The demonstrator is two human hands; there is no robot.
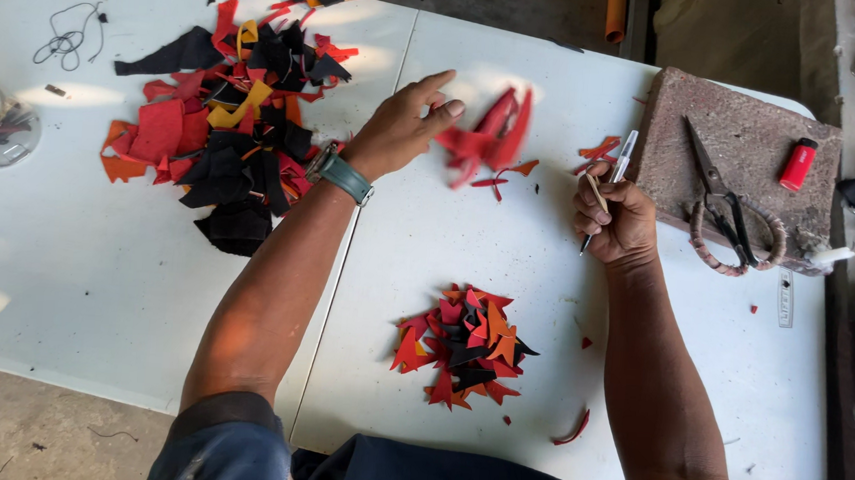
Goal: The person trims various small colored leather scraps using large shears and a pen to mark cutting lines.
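Red scrap point(490, 134) meets your left hand point(406, 123), fingers loosely spread; right hand point(615, 218) pinches pen point(607, 187); 1 trimmed pile point(460, 345) done, big heap point(225, 126) left.

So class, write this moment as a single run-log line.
left hand: reaching at red scrap, blurred | right hand: holds pen | cut pieces near body | scissors on stone block
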